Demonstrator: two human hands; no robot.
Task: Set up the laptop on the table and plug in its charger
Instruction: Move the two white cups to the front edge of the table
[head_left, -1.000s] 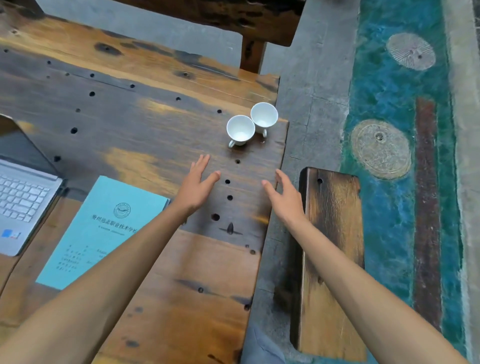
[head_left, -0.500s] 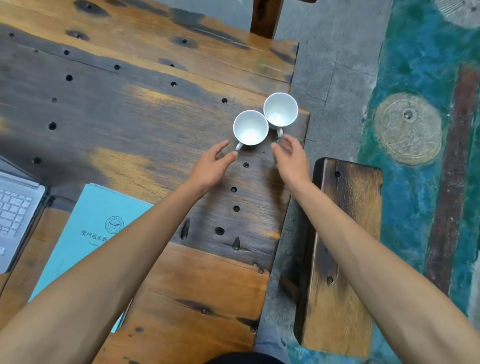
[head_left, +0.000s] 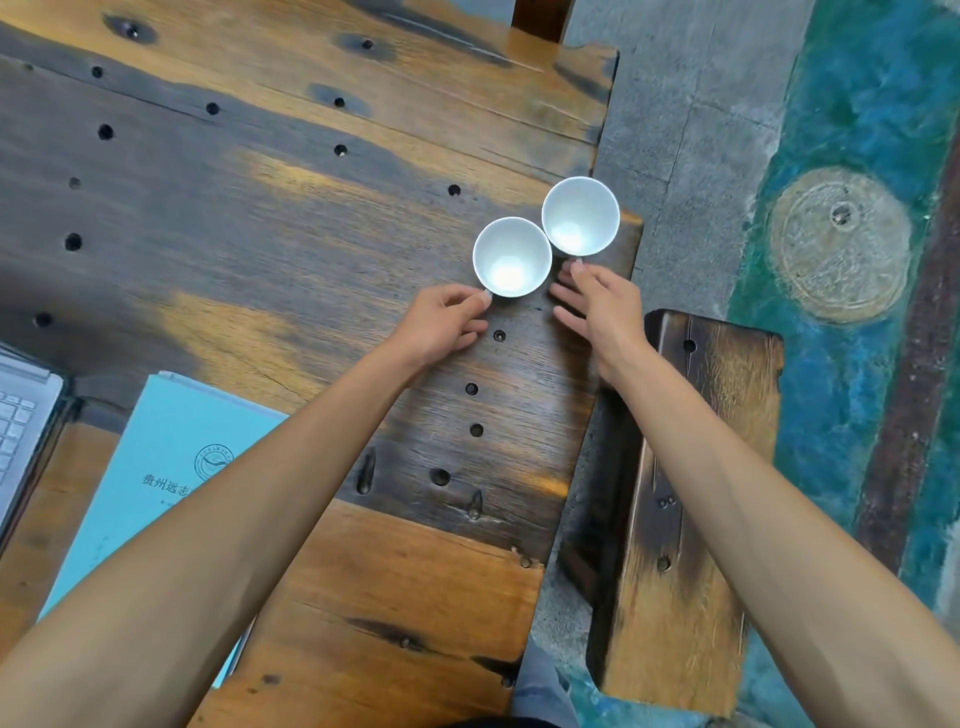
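- Two white cups stand rim to rim on the table (head_left: 291, 218), near its far right corner; take the near cup (head_left: 511, 257) as your landmark; both cups look empty.
- Your left hand (head_left: 441, 322) sits just on your side of the near cup; thumb and forefinger are pinched narrow on its small handle at the cup's lower left; the other fingers are curled under.
- Your right hand (head_left: 600, 304) sits just right of the near cup, below the far cup (head_left: 581, 216); the fingertips touch the far cup's handle; whether they have closed on it cannot be told; the remaining fingers are loosely spread toward the near cup.
- The laptop (head_left: 23, 415) lies well to the left of the near cup, at the frame's left edge; only a silver corner with keys shows.
- A blue booklet (head_left: 171, 457) lies flat between the laptop and your left forearm.
- A wooden bench (head_left: 691, 509) stands right of the table, nearer to you than the near cup.
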